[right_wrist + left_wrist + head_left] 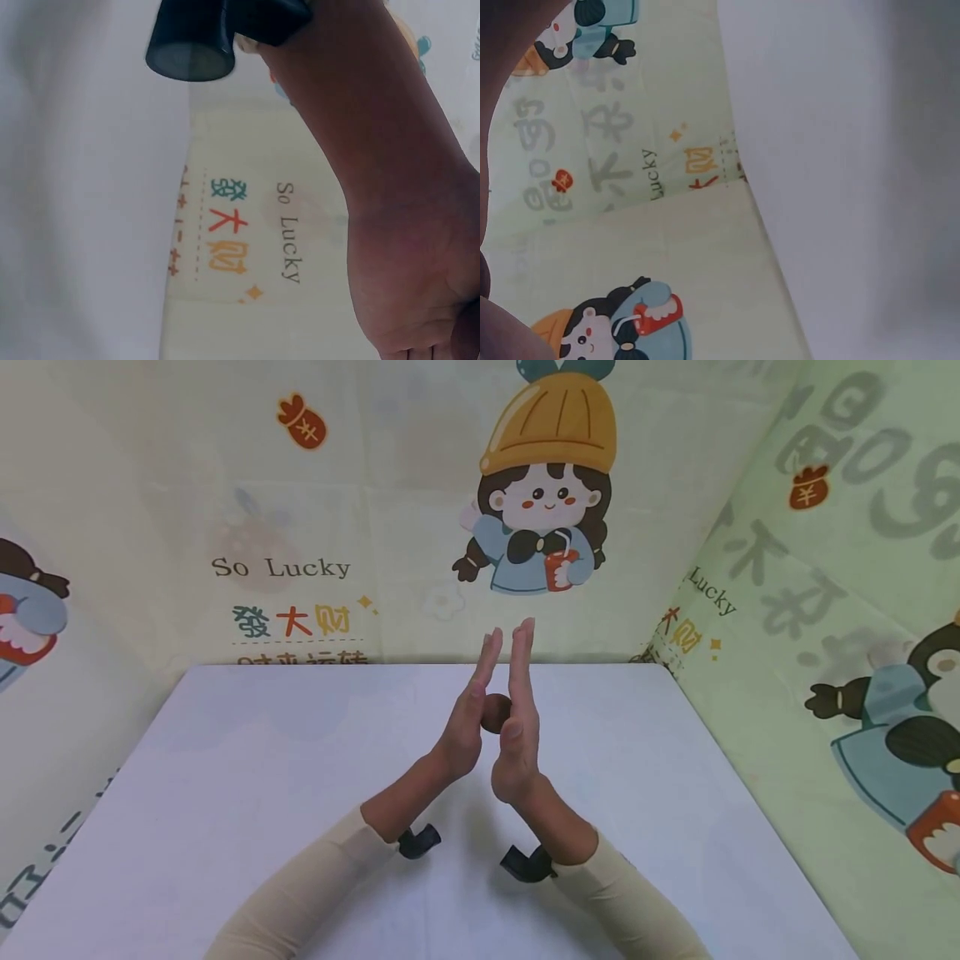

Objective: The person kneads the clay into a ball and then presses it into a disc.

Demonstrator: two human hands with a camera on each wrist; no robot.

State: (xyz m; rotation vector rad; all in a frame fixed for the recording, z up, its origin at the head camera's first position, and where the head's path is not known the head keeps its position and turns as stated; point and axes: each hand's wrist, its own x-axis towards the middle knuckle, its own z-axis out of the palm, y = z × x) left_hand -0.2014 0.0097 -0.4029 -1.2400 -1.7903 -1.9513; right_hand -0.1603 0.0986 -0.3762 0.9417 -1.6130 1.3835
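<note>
One brown ball (pixel 495 712) sits pressed between your two flat palms, left hand (pixel 467 720) and right hand (pixel 519 727), fingers straight, above one white table (pixel 225 760) ringed by cartoon-printed cloth walls (pixel 315 527).

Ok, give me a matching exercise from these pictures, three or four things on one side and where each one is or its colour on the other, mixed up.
Things:
1. brown ball
2. table
3. left hand
4. right hand

Descriptions:
A. white top
B. flat palm on the ball's right side
C. pressed between two palms
D. flat palm on the ball's left side

Pairs: 1-C, 2-A, 3-D, 4-B
</note>
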